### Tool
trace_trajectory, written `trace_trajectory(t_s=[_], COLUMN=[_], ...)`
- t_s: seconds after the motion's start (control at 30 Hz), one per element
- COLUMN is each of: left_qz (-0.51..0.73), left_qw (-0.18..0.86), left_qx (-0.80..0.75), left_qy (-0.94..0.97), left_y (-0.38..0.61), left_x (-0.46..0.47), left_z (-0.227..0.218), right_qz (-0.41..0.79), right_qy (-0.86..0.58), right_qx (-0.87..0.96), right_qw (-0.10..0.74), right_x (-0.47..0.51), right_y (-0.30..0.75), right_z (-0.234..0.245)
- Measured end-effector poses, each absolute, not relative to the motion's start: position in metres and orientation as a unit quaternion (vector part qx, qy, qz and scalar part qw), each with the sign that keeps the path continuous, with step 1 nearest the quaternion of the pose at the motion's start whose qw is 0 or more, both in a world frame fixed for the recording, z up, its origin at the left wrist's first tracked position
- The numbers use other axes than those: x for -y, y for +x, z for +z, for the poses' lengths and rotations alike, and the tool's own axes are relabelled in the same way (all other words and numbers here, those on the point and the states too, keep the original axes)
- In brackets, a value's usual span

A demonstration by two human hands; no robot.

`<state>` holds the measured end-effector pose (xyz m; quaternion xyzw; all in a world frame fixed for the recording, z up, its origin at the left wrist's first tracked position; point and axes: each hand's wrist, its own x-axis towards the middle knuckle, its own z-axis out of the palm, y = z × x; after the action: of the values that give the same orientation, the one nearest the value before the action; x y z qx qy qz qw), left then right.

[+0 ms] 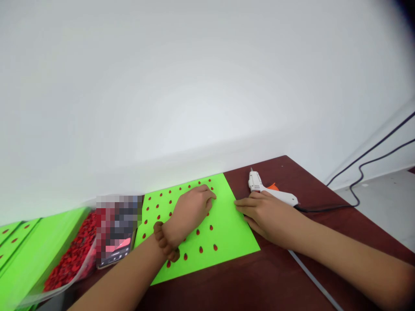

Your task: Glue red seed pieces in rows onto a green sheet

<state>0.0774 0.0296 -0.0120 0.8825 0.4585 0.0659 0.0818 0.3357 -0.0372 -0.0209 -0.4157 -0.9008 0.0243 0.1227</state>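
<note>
A bright green sheet (227, 233) dotted with several small red drop-shaped pieces lies on the dark brown table (275, 276). My left hand (191, 211) rests on the sheet's middle with fingers curled, fingertips pressing near the far rows of red pieces; a brown bead bracelet circles its wrist. My right hand (262, 209) lies flat at the sheet's right edge, fingers stretched out and touching the edge. A white glue gun (270, 192) lies on the table just behind my right hand.
A clear bag of red pieces (69, 259) sits at the left beside a phone (115, 248). More green sheets (22, 255) are stacked at far left. The gun's black cable (356, 190) trails right. A thin glue stick (311, 278) lies under my right forearm. A white wall stands behind.
</note>
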Motion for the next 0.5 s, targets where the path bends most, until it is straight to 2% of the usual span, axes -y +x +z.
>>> trace_trajectory(t_s=[0.37, 0.5], left_qz=[0.017, 0.031], left_qw=[0.014, -0.01], left_qx=[-0.413, -0.44], left_qy=[0.911, 0.898], left_y=[0.083, 0.06], left_x=[-0.021, 0.004], left_z=[-0.005, 0.013], right_qz=[0.032, 0.011], right_qy=[-0.41, -0.394], right_qx=[0.903, 0.909], right_qw=[0.121, 0.137], right_x=[0.038, 0.041], right_y=[0.337, 0.339], right_z=[-0.019, -0.028])
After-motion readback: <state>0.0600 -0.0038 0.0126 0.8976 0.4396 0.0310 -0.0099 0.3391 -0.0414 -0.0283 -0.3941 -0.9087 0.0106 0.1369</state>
